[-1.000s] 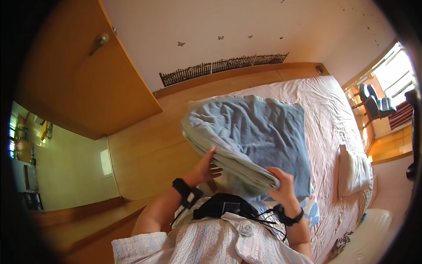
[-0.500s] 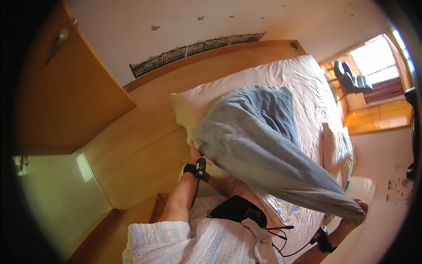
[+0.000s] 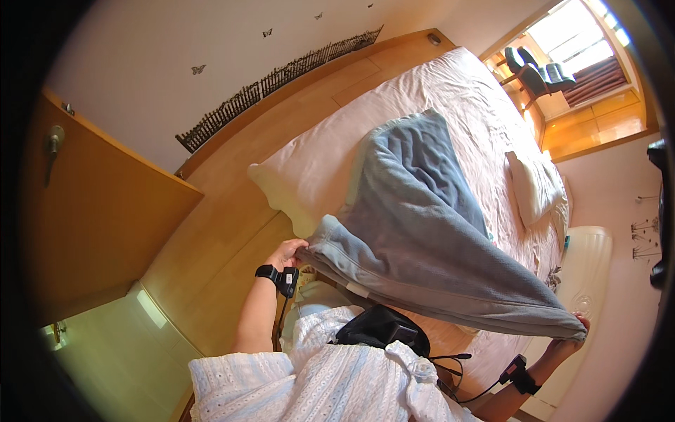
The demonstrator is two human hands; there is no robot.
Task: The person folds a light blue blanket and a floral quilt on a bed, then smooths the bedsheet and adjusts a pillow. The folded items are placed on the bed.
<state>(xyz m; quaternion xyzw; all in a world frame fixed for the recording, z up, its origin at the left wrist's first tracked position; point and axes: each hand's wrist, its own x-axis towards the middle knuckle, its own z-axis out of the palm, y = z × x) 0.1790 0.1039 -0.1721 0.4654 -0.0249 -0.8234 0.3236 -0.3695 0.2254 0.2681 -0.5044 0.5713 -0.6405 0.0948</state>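
A grey-blue blanket [image 3: 436, 232] stretches between my two hands, its near edge lifted and pulled taut above the near side of the bed. My left hand [image 3: 287, 253] is closed on one corner of it, beside the bed's left end. Far out to the right, my right hand [image 3: 571, 336] grips the opposite corner, which is bunched to a point. The blanket's far part lies in loose folds on the pale pink bed sheet [image 3: 471, 98]. A small white tag [image 3: 358, 289] hangs at the near edge.
A pillow [image 3: 534, 188] rests at the bed's right end, with a white rounded unit [image 3: 590, 264] beside it. At left stands a wooden door [image 3: 105, 211]. A chair [image 3: 531, 77] is near the window. Wooden floor [image 3: 225, 253] runs along the left.
My left hand has drawn the blanket's corner up and out to the left, spreading the near edge. My right hand keeps its corner. The view has shifted.
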